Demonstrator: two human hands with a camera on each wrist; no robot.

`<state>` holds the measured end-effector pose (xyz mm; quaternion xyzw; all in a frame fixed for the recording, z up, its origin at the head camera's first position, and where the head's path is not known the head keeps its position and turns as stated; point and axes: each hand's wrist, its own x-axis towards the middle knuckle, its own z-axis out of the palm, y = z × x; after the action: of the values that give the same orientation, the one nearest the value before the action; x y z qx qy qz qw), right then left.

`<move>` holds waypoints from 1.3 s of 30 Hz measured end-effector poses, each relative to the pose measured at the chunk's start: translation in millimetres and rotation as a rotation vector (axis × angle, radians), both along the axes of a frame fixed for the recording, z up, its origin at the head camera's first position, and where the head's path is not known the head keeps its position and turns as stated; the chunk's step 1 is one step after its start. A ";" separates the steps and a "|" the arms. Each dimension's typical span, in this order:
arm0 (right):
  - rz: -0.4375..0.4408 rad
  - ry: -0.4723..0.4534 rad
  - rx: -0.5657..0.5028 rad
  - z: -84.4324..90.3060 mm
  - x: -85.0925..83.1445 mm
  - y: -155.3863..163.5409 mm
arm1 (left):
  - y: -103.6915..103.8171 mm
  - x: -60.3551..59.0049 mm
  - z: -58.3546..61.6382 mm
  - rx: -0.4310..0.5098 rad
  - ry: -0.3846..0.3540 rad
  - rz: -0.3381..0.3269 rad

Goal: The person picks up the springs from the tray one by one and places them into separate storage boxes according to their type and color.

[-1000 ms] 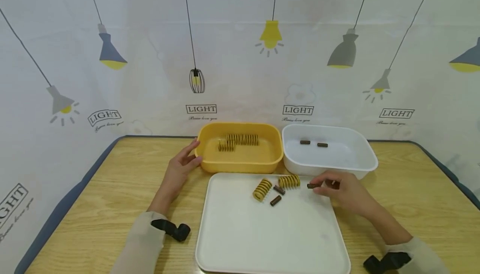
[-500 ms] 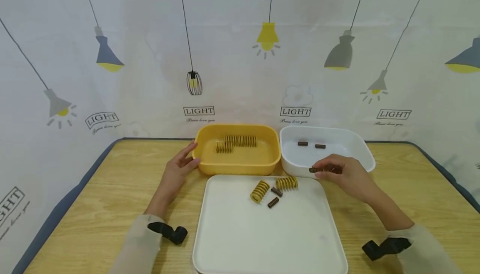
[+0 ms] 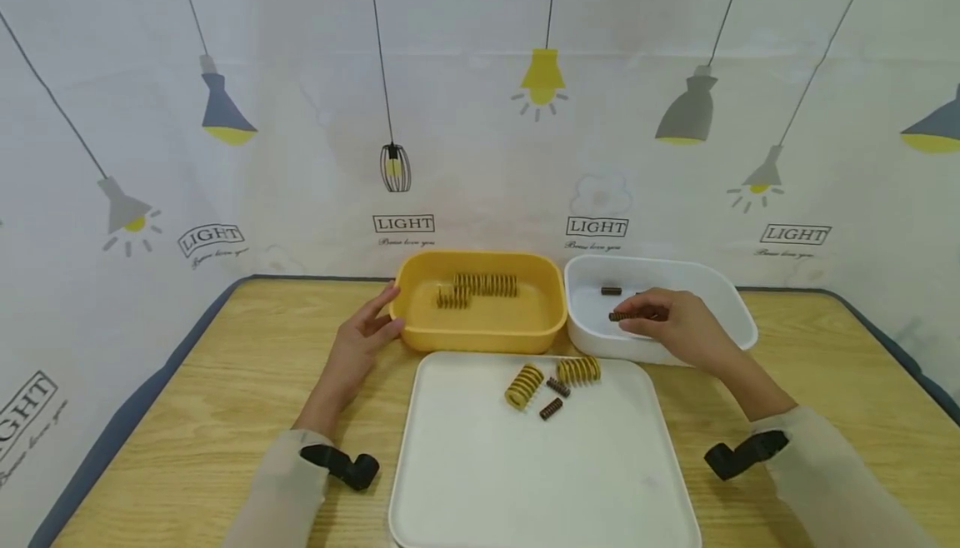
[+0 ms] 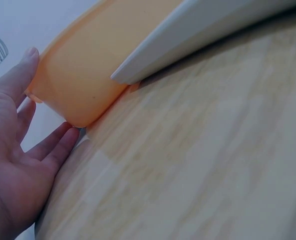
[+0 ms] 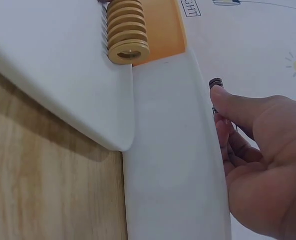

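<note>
Fingers of the right hand [image 3: 675,327] pinch a small dark spring [image 3: 621,316] and hold it over the inside of the white bin [image 3: 731,302], right of centre in the head view. In the right wrist view the thumb presses the dark spring's end [image 5: 216,83] just past the bin's near wall [image 5: 172,165]. Another dark spring [image 3: 611,291] lies on the bin floor just above and left of the held one.

At left of centre, the left hand [image 3: 360,344] lies with relaxed, straight fingers against the left end of the yellow bin [image 3: 483,333]; the left wrist view shows the fingertips [image 4: 68,137] touching its lower corner and the thumb along its side. Inside the yellow bin are a long yellow spring [image 3: 486,284] and a shorter one [image 3: 453,299] just in front of it.

Below the two bins, in the lower middle of the frame, the white tray [image 3: 525,481] carries two yellow springs [image 3: 524,385] [image 3: 578,370] and two small dark springs [image 3: 557,386] [image 3: 551,409] near its upper edge, well apart from the left hand and near the right one. All of this sits on a wooden table [image 3: 187,415].
</note>
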<state>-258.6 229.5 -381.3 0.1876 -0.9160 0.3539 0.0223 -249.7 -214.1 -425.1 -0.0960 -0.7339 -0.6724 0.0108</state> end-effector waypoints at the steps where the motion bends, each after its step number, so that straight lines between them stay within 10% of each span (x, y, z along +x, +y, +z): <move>1: 0.000 -0.002 0.005 -0.1 -3.0 -0.8 | 0.2 -0.2 0.1 0.000 -0.001 0.000; 39: -0.035 -0.224 0.161 -26.4 -75.6 -30.0 | -0.6 1.6 2.8 0.020 -0.005 -0.012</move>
<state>-334.2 199.5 -407.6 0.1319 -0.9414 0.2975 -0.0889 -248.0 -214.6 -422.3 -0.0985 -0.7264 -0.6802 0.0057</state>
